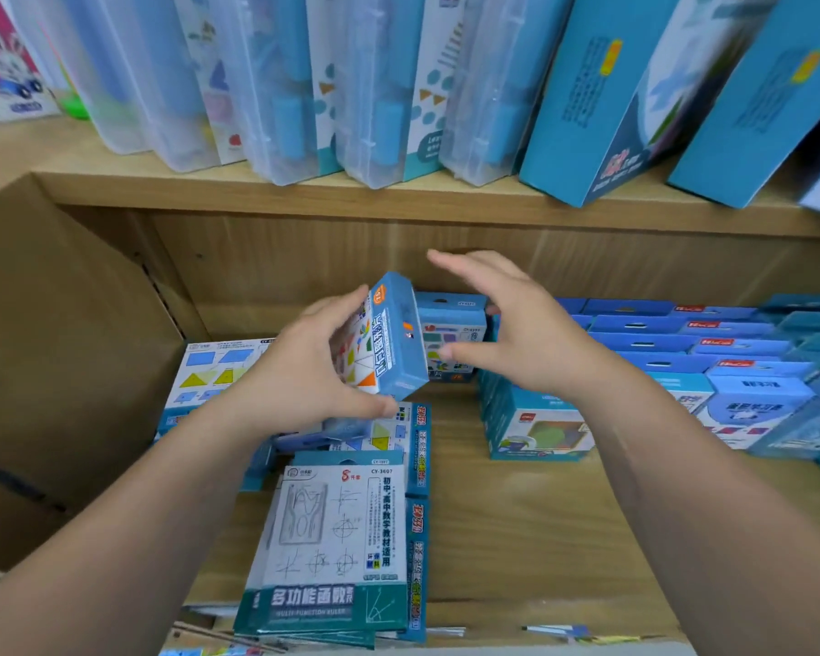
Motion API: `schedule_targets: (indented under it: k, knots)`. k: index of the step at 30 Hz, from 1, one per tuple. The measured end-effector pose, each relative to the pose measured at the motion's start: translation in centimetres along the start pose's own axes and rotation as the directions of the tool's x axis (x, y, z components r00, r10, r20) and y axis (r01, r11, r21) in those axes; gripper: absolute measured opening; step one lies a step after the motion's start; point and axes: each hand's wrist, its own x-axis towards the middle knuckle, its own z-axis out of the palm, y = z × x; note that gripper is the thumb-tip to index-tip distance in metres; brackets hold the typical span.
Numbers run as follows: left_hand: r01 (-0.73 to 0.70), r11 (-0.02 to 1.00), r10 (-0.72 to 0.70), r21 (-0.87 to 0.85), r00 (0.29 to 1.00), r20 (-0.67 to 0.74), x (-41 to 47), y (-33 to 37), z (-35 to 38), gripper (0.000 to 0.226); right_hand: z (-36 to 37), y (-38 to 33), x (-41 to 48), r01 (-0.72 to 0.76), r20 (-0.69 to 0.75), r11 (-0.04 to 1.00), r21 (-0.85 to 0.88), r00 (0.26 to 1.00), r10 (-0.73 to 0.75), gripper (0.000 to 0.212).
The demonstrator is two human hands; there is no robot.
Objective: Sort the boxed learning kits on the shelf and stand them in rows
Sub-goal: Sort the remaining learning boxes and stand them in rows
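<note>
several rows of boxed kits (644, 345) stand right of the right hand (517, 324), which hovers with fingers straight. left hand (304, 371) grasps a blue kit box (394, 338); flat packs (337, 546) beneath it remain unsorted.

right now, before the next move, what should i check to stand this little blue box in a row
1. Grip: the left hand holds the small blue box with fingers above and thumb below: ok.
2. Box upright: it is tilted: not ok.
3. Helping hand free: the right hand is open and holds nothing: ok.
4. Landing spot: there is bare shelf board between the flat ruler packs and the standing rows: ok.
5. Same kit as the standing box behind: both show coloured shapes, but the print is too blurred: cannot tell.
</note>
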Motion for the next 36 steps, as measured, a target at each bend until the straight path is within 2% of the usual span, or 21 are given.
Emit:
schedule_targets:
  k: [3, 7, 11, 13, 18, 20, 22, 24, 26, 29, 31, 33, 35, 36]
  knots:
    - [-0.056, 0.978, 0.088, -0.199, 0.984, 0.154, 0.4, 1.5, -0.1, 0.106, -1.3, -0.5, -0.8, 0.126, 0.039, 0.992, 0.005, 0.991, -0.126, 0.082]
    - [-0.010, 0.920, 0.137, -0.393, 0.945, 0.296, 0.8, 2.3, 1.2, 0.088, -1.8, -0.2, -1.2, 0.188, 0.026, 0.982, -0.031, 0.982, -0.188, 0.057]
    - [0.136, 0.762, 0.106, -0.633, 0.938, 0.329, 0.4, 1.8, 2.8, 0.069, -1.1, 0.4, -1.9, 0.119, 0.018, 0.993, 0.027, 0.993, -0.119, 0.033]
    - [0.179, 0.734, 0.060, -0.655, 0.943, 0.326, 0.2, 1.8, 3.5, 0.061, -0.6, 0.7, -2.1, 0.074, 0.011, 0.995, 0.071, 0.997, -0.075, 0.028]
    - [0.158, 0.789, -0.068, -0.594, 0.983, 0.170, 0.1, 2.1, 4.2, 0.042, 0.3, 1.2, -1.8, 0.068, -0.099, 0.995, 0.071, 0.993, -0.061, 0.030]
    - [0.183, 0.847, -0.147, -0.499, 0.983, 0.111, 0.1, 1.7, 4.2, 0.039, 0.2, 1.4, -1.7, 0.036, -0.174, 0.997, 0.063, 0.984, -0.025, 0.035]
    - [0.231, 0.886, -0.208, -0.401, 0.973, 0.100, -0.1, 1.0, 4.1, 0.034, -0.1, 1.5, -1.7, 0.012, -0.252, 0.996, 0.092, 0.968, 0.012, 0.031]
    - [0.251, 0.889, -0.235, -0.382, 0.968, 0.088, -0.3, 0.3, 3.9, 0.025, -0.6, 1.6, -1.9, -0.006, -0.293, 0.989, 0.148, 0.955, 0.050, 0.025]
    - [0.246, 0.867, -0.252, -0.433, 0.967, 0.043, -0.5, 0.0, 3.7, 0.017, -0.9, 1.9, -2.3, -0.022, -0.279, 0.980, 0.198, 0.957, 0.078, 0.022]
    - [0.206, 0.851, -0.283, -0.484, 0.955, -0.091, -0.5, -0.1, 3.3, 0.019, -1.2, 2.2, -3.4, -0.044, -0.187, 0.967, 0.251, 0.978, 0.093, 0.025]
    - [0.182, 0.859, -0.309, -0.479, 0.930, -0.201, -0.5, 0.0, 3.0, 0.017, -0.9, 2.0, -4.3, -0.013, -0.157, 0.982, 0.189, 0.987, 0.043, 0.029]
    - [0.168, 0.872, -0.330, -0.460, 0.896, -0.298, -0.6, 0.2, 2.6, 0.011, 0.2, 1.2, -5.0, 0.065, -0.172, 0.998, 0.026, 0.983, -0.059, 0.028]
    - [0.219, 0.867, -0.387, -0.447, 0.862, -0.327, -0.7, 0.3, 2.2, 0.006, 1.8, 0.3, -5.3, 0.129, -0.200, 0.974, -0.184, 0.966, -0.166, 0.026]
    - [0.261, 0.842, -0.430, -0.472, 0.853, -0.296, -0.9, 0.5, 2.0, 0.010, 2.7, 0.0, -5.4, 0.156, -0.216, 0.953, -0.261, 0.952, -0.215, 0.027]
